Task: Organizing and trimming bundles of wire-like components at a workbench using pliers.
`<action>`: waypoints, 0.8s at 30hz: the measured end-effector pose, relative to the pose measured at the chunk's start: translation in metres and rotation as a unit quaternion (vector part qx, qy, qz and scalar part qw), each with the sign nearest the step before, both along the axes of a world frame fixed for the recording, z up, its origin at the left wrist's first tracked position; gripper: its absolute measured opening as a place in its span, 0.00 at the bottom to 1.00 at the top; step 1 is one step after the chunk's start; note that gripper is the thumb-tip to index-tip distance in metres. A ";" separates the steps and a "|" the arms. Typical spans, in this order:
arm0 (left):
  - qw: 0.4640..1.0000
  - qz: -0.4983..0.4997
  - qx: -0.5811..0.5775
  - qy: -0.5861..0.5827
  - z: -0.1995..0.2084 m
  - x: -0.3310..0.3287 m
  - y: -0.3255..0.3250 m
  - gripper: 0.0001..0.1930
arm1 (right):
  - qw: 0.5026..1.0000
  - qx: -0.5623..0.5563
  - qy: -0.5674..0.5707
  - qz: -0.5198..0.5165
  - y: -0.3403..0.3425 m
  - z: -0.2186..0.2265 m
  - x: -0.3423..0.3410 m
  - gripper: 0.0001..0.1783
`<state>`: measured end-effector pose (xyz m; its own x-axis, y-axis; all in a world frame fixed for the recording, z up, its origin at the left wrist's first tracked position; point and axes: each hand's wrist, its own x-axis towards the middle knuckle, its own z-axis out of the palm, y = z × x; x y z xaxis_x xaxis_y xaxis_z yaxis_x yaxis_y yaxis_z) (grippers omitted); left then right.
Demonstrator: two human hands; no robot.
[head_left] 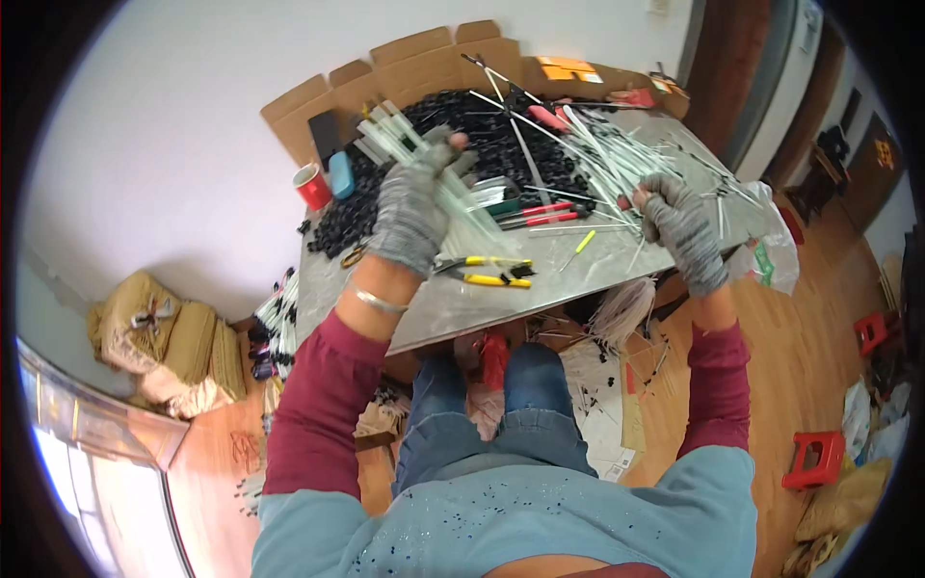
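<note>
Two knees in blue denim sit nearest, at six o'clock on a dial centred on the grey, sheet-covered surface. Just in from that edge, also at six, lie pliers with yellow handles; a slim screwdriver with a yellow-green handle points in at four.

Now the hands! At nine o'clock, the left hand in a grey knitted glove has its fingers closed around a slanting sheaf of pale, translucent strips, ends showing on both sides. Over at three, the right hand, gloved to match, has its fingers curled well in, tips right at the near ends of long, thin white rods fanned out toward two; whether they grip any, I cannot tell.

A tool with red handles rests between the hands. Beyond, a heap of small, shiny black pieces sweeps from nine up to twelve, with a red mug and a rounded blue case out by nine. Farthest, brown cardboard panels stand upright from ten to twelve.
</note>
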<state>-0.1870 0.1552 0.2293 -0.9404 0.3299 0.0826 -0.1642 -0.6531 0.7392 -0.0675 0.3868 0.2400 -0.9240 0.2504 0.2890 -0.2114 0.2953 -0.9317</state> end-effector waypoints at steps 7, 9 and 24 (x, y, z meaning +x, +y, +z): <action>0.999 0.038 -0.001 -0.016 0.001 0.029 0.017 0.07 | 0.989 -0.118 -0.053 0.071 -0.061 -0.037 0.004 0.06; 0.998 0.051 -0.001 -0.044 -0.001 0.032 0.014 0.07 | 0.985 -0.149 -0.045 0.074 -0.073 -0.046 0.004 0.07; 0.961 -0.225 -0.108 0.122 0.010 0.076 -0.112 0.14 | 0.895 0.439 0.029 0.075 -0.109 -0.126 -0.061 0.15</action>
